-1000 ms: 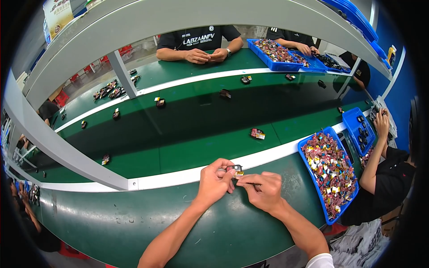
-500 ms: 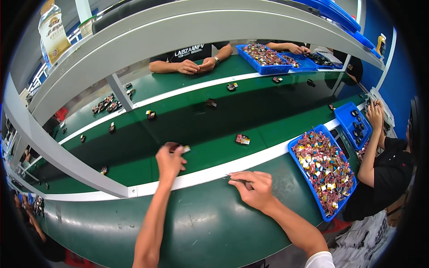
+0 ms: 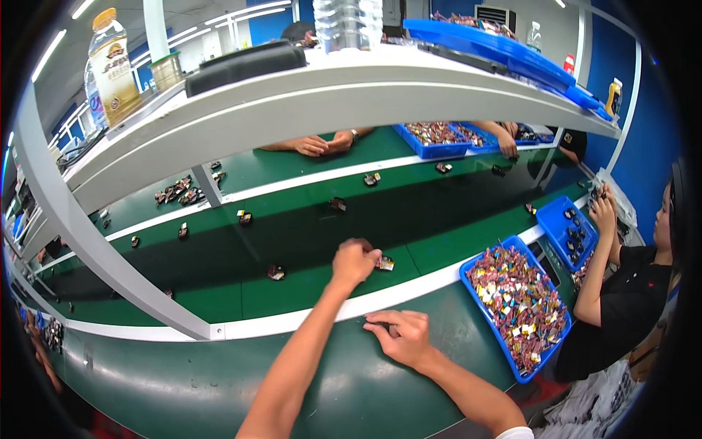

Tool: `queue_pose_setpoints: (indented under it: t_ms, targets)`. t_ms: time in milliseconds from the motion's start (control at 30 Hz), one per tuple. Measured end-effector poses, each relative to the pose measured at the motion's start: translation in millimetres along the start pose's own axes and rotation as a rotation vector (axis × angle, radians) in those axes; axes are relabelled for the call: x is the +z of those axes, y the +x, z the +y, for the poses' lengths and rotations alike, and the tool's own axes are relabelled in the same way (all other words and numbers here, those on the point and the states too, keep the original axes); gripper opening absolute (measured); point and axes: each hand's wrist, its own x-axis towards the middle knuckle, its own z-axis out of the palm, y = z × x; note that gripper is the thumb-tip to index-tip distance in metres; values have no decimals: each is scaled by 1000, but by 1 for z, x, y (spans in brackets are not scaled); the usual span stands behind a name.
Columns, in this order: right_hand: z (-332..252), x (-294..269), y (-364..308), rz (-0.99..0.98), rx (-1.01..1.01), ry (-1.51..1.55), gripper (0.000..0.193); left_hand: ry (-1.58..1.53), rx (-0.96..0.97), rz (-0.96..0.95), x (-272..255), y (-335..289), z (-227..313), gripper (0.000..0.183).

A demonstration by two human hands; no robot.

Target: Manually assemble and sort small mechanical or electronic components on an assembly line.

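- right hand (image 3: 402, 336) lies flat on the dark green tabletop (image 3: 219, 388) just short of the white strip, fingers pointing left and pressed down, can't tell if there's anything small under them
- left hand (image 3: 354, 261) is stretched out further, over the white strip and above the green conveyor belt (image 3: 307, 234), fingers curled in a loose fist
- small component (image 3: 385, 263) sits right at the left hand's fingertips, touching or nearly so, down on the belt; honestly can't tell if it's pinched or just let go
- to the right, near the tabletop's edge, a blue tray (image 3: 512, 366) heaped with little red and yellow parts
- another person in a black shirt (image 3: 621, 307) is beside that tray, hands up by a smaller blue tray (image 3: 569, 233)
- more small pieces scattered along the belt, one (image 3: 276, 272) left of the left hand, others further up
- across the belt someone else's clasped hands (image 3: 322, 144) rest on the far side, with more blue trays (image 3: 439, 139) next to them
- overhead a grey shelf (image 3: 329, 95) carries bottles and a black box
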Motion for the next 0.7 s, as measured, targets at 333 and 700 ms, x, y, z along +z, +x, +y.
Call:
queue_pose_setpoints:
  t_ms: [333,700]
  targets:
    - [0,2,-3,-6,30,-11,15,-39,-192,8,3,-8,5,21]
    - [-4,-4,2,31,706,575,13,-783,-326,99,-50,-125,21,16]
